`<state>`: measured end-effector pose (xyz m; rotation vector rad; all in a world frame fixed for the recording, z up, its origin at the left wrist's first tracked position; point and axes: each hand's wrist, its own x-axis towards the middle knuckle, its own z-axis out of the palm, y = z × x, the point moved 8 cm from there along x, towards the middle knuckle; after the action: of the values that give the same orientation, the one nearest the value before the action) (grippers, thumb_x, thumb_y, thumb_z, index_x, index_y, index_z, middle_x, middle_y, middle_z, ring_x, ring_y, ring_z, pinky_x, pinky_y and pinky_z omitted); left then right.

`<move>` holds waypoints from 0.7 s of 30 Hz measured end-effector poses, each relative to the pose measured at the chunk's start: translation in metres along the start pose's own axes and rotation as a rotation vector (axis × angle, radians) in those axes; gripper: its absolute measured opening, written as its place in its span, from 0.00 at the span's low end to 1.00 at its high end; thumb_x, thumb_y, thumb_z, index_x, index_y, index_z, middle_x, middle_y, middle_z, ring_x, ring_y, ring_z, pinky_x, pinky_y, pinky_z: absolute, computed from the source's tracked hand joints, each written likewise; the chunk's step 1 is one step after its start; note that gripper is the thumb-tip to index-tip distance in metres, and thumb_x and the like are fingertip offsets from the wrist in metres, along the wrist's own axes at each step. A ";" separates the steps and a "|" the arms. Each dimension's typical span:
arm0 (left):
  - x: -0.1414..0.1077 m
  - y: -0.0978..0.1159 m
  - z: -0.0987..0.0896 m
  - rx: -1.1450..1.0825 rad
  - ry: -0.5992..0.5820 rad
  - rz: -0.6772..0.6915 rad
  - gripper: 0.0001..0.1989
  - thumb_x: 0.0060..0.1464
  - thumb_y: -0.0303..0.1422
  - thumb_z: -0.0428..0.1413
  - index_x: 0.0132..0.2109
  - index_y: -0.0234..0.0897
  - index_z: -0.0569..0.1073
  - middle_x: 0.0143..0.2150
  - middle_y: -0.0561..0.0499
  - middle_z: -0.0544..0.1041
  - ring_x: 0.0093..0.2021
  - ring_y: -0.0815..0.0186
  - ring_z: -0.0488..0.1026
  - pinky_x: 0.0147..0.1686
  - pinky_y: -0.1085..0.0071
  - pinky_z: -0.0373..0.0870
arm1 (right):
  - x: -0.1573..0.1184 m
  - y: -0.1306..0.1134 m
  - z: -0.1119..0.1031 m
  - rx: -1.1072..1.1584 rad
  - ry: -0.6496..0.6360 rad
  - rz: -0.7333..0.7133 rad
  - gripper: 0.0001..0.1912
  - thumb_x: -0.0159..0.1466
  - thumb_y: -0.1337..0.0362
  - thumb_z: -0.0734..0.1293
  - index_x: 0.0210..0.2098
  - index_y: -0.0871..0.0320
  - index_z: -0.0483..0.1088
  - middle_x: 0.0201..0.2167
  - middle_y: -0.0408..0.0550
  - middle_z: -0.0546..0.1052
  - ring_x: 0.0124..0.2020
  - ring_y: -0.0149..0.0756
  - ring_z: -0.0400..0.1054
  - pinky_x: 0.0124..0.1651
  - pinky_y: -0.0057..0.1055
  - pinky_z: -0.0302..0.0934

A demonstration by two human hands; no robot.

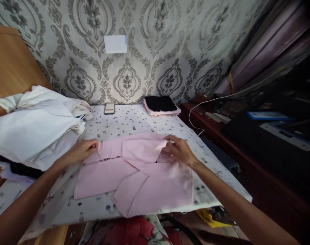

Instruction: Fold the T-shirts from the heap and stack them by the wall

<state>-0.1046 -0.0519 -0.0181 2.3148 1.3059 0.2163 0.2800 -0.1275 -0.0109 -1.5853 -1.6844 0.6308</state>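
A pink garment point(167, 187) lies spread on the white patterned sheet, with one part folded across its middle and an end hanging toward the front edge. My left hand point(90, 148) pinches the garment's upper left corner, fingers closed. At the upper right, my right hand point(175, 148) grips the garment's edge between thumb and fingers, lifting it slightly so a small opening shows beneath. A dark line of print or trim runs along the cloth between the hands.
White clothes point(42, 122) are heaped at the left. Folded black cloth point(160, 103) rests on pink cloth at the back, right of a small framed card point(109, 108). A dark red desk point(221, 139) with a white cable point(221, 98) stands at the right.
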 end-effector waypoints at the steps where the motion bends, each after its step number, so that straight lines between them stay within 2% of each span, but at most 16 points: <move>1: 0.005 -0.004 -0.010 -0.059 0.044 -0.017 0.09 0.54 0.40 0.47 0.34 0.40 0.66 0.29 0.54 0.71 0.30 0.64 0.68 0.33 0.70 0.62 | 0.007 0.001 -0.008 0.086 0.036 0.047 0.07 0.62 0.63 0.60 0.34 0.56 0.70 0.19 0.39 0.72 0.18 0.31 0.66 0.24 0.28 0.62; 3: 0.014 -0.008 -0.028 -0.175 0.121 -0.057 0.10 0.52 0.43 0.49 0.34 0.41 0.66 0.29 0.54 0.72 0.30 0.64 0.69 0.32 0.70 0.64 | 0.025 0.001 -0.021 0.233 0.096 0.092 0.05 0.59 0.62 0.63 0.33 0.56 0.69 0.16 0.36 0.69 0.14 0.30 0.63 0.21 0.27 0.59; 5: 0.020 -0.004 -0.031 -0.247 0.097 -0.083 0.12 0.52 0.45 0.50 0.36 0.41 0.66 0.30 0.54 0.72 0.30 0.63 0.70 0.30 0.70 0.64 | 0.043 0.000 -0.027 0.354 0.131 0.118 0.04 0.58 0.62 0.66 0.31 0.56 0.68 0.16 0.37 0.69 0.14 0.29 0.63 0.20 0.27 0.60; 7: 0.020 0.009 -0.015 -0.230 -0.032 -0.059 0.14 0.53 0.46 0.52 0.39 0.42 0.67 0.34 0.52 0.74 0.33 0.61 0.71 0.30 0.70 0.64 | 0.057 0.004 -0.024 0.466 0.132 0.171 0.05 0.57 0.62 0.68 0.30 0.56 0.67 0.17 0.39 0.71 0.16 0.31 0.67 0.21 0.27 0.64; 9: 0.015 0.024 0.008 -0.111 -0.133 -0.002 0.14 0.51 0.45 0.55 0.40 0.43 0.69 0.39 0.51 0.75 0.38 0.59 0.72 0.33 0.69 0.65 | 0.065 0.011 -0.017 0.555 0.124 0.223 0.07 0.58 0.63 0.69 0.30 0.56 0.66 0.20 0.42 0.74 0.20 0.33 0.72 0.26 0.29 0.69; 11: 0.009 0.032 0.024 0.043 -0.133 0.034 0.11 0.52 0.43 0.55 0.38 0.42 0.69 0.42 0.49 0.75 0.40 0.58 0.71 0.36 0.68 0.63 | 0.066 0.016 -0.011 0.601 0.117 0.229 0.07 0.58 0.63 0.70 0.29 0.56 0.67 0.23 0.44 0.76 0.25 0.33 0.75 0.33 0.30 0.72; 14: 0.003 0.029 0.031 0.161 -0.110 0.015 0.08 0.57 0.38 0.48 0.33 0.41 0.66 0.37 0.49 0.74 0.36 0.59 0.70 0.34 0.66 0.59 | 0.060 0.017 -0.010 0.563 0.031 0.182 0.06 0.56 0.64 0.71 0.31 0.57 0.70 0.25 0.43 0.77 0.27 0.33 0.76 0.37 0.30 0.72; 16: 0.006 0.023 0.024 0.139 -0.141 0.018 0.09 0.58 0.37 0.47 0.31 0.41 0.66 0.33 0.51 0.73 0.32 0.61 0.68 0.32 0.67 0.58 | 0.058 0.015 -0.012 0.525 -0.096 0.156 0.08 0.56 0.62 0.71 0.34 0.59 0.72 0.25 0.44 0.78 0.28 0.34 0.76 0.37 0.29 0.72; 18: 0.018 0.018 0.004 0.077 -0.153 0.057 0.10 0.58 0.40 0.49 0.31 0.41 0.67 0.31 0.52 0.73 0.31 0.62 0.68 0.32 0.69 0.58 | 0.062 0.012 -0.018 0.507 -0.226 0.132 0.11 0.56 0.59 0.72 0.35 0.59 0.73 0.25 0.46 0.79 0.28 0.35 0.77 0.35 0.29 0.71; 20: 0.041 0.011 -0.026 0.026 -0.120 0.085 0.12 0.56 0.43 0.50 0.31 0.41 0.68 0.30 0.52 0.73 0.32 0.62 0.68 0.32 0.69 0.60 | 0.081 0.010 -0.030 0.512 -0.260 0.114 0.13 0.56 0.56 0.73 0.34 0.59 0.72 0.25 0.48 0.79 0.28 0.36 0.76 0.34 0.30 0.72; 21: 0.056 0.007 -0.043 0.014 -0.090 0.089 0.12 0.55 0.43 0.50 0.32 0.41 0.68 0.30 0.52 0.73 0.32 0.62 0.69 0.31 0.69 0.60 | 0.096 0.009 -0.038 0.521 -0.220 0.109 0.13 0.56 0.57 0.73 0.33 0.59 0.71 0.25 0.48 0.78 0.27 0.36 0.76 0.33 0.31 0.72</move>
<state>-0.0846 0.0054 0.0181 2.3688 1.1658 0.1308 0.3179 -0.0365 0.0223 -1.2665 -1.4290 1.2260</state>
